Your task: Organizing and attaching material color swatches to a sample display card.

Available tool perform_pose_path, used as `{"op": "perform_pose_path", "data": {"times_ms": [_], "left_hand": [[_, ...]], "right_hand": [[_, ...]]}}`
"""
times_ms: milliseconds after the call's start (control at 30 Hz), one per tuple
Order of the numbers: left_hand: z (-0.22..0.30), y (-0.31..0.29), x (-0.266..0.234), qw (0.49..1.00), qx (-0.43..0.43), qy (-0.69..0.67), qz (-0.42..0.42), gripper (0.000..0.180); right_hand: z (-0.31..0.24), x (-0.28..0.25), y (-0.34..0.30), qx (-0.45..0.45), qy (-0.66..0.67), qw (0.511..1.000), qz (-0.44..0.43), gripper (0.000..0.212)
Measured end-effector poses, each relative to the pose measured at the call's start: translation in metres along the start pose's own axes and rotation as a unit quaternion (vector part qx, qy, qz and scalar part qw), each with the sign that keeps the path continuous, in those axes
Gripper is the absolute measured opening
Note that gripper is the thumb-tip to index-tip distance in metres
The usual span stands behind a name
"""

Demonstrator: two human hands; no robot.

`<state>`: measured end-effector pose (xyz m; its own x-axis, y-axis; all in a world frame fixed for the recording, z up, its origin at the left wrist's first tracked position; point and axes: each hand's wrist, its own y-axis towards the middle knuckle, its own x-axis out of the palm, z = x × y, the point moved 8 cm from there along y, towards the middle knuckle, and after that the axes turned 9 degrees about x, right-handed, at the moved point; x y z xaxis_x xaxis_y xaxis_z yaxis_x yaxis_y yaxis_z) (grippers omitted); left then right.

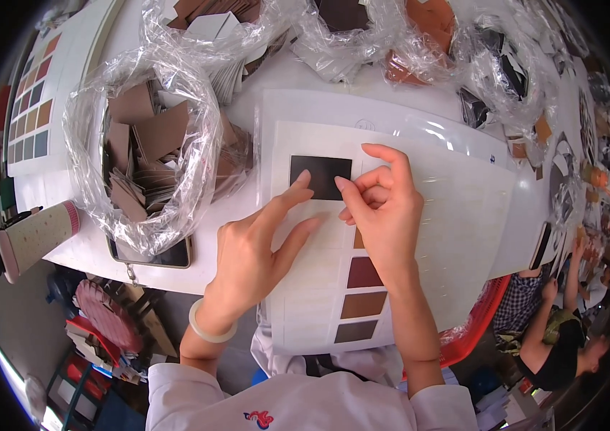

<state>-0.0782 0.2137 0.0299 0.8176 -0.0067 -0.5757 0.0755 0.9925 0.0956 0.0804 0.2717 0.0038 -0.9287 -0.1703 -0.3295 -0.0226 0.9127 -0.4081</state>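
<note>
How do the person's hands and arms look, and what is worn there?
The left hand is ungloved, with a pale bangle at its wrist; the right hand wears neither glove nor bangle. The left sleeve and right sleeve are short and whitish.

No words or numbers could be read. A circled mark [364,125] near the top of the white sheet [305,287] was too faint, a blue mark [492,159] too small.

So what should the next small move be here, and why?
Probably press the black swatch flat onto the white sheet: the left hand appears to have a fingertip on its face, and the right hand's thumb appears to be at its right edge.
</note>
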Motion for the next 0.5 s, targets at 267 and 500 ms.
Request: {"op": "perform_pose_path", "data": {"times_ms": [267,500], "left_hand": [[0.014,0.007,-0.008,0.998,0.010,0.056,-0.016,0.030],[0.045,0.064,-0.037,0.990,0.067,0.095,0.079,0.029]], "right_hand": [[-0.014,-0.019,0.011,-0.045,-0.039,0.998,0.013,0.030],[-0.107,-0.104,0.106,-0.264,-0.142,0.938,0.171,0.019]]}}
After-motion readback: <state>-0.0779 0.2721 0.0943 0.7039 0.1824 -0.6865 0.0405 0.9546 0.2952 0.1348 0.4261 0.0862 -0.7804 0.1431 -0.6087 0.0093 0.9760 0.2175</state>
